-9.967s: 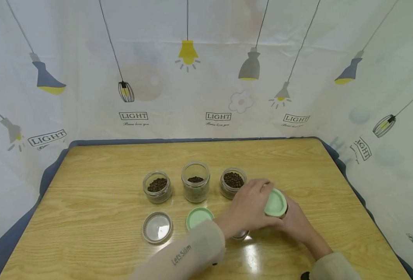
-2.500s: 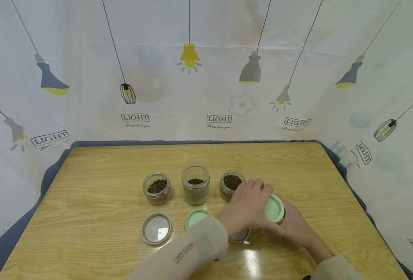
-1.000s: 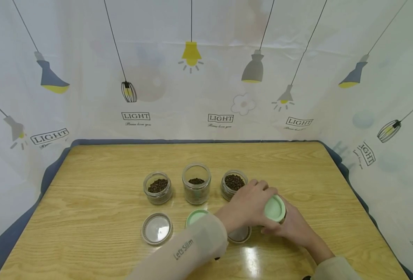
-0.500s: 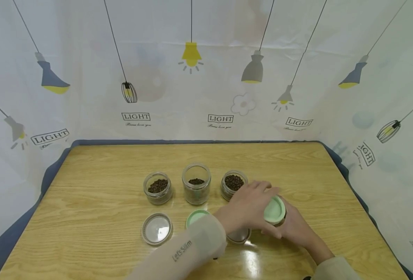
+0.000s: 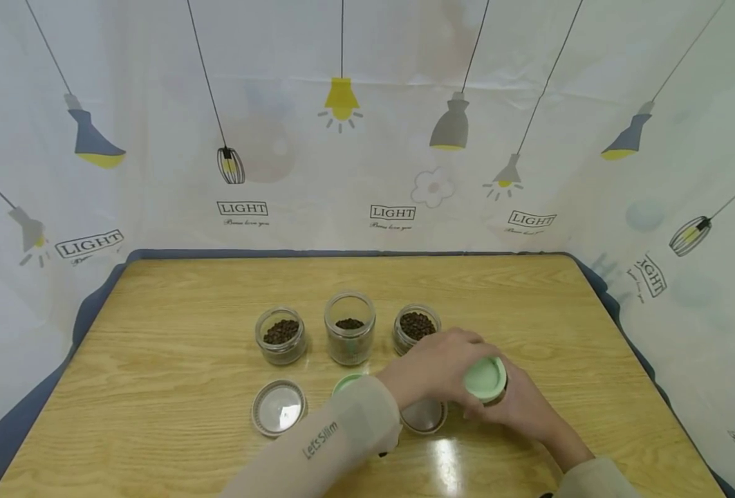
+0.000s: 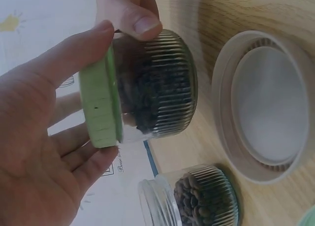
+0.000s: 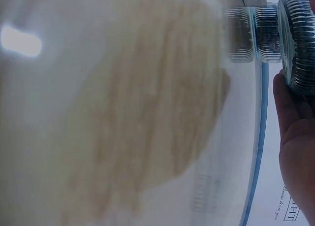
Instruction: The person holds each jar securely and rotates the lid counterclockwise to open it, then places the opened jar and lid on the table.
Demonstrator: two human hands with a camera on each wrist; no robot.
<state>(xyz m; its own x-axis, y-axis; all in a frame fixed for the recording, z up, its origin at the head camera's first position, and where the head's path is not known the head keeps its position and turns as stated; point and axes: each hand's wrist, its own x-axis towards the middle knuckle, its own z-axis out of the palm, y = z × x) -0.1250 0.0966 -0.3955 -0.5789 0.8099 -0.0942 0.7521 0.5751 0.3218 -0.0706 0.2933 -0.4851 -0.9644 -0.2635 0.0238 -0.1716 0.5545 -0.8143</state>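
In the head view, a ribbed glass jar with a green lid [image 5: 484,379] is held between both hands, right of the others. My left hand [image 5: 432,366] grips the lid, thumb on one side and fingers on the other, as the left wrist view shows. My right hand [image 5: 525,408] holds the jar's glass body [image 6: 162,83] from the other side. Dark beans show through that glass. In the left wrist view the jar looks raised off the table, with the lid seated on its mouth. The right wrist view catches only the jar's base [image 7: 299,44] beside the palm.
Three uncovered jars of dark beans stand in a row: a short left jar [image 5: 280,349], a taller middle jar [image 5: 350,342] and a short right jar [image 5: 407,339]. Before them lie a clear-centred lid [image 5: 279,408], a green lid [image 5: 345,382] partly under my left sleeve, and another clear-centred lid [image 5: 425,416].
Both hands stay on the same jar throughout. In the last half second my left hand has turned a little on the lid, its raised fingers lowering. The standing jars and loose lids have not moved.
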